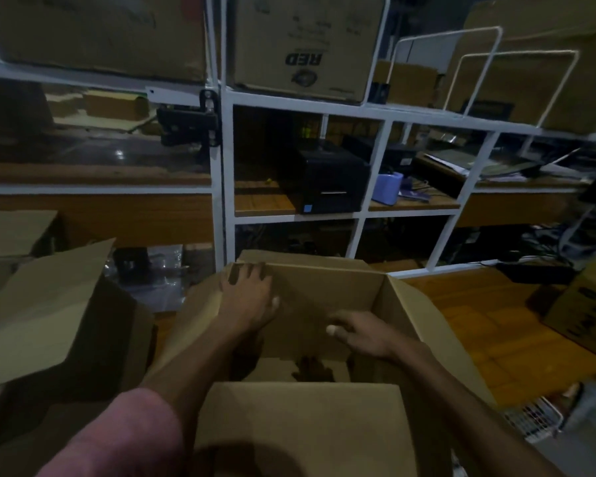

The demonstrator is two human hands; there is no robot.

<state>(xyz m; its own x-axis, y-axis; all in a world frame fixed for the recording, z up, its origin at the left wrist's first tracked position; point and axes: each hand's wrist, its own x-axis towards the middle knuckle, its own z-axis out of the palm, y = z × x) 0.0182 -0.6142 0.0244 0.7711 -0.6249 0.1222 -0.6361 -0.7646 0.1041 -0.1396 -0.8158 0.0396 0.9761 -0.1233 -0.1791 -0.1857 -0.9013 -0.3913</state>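
Left hand [248,294] grips the matte, square cardboard box [324,287] — right hand [362,333] inside.

The room is dim. A white metal shelving frame [226,160] spans the far side. Its top shelf carries large cardboard cartons [303,46], one printed RED upside down. On the wooden shelf [265,201] below stands a black label printer [327,182], with a pale blue device [389,187] just to its right. At far right lie papers [461,160] and tangled cables [544,242]. At near right is an orange-brown wooden counter [468,304].
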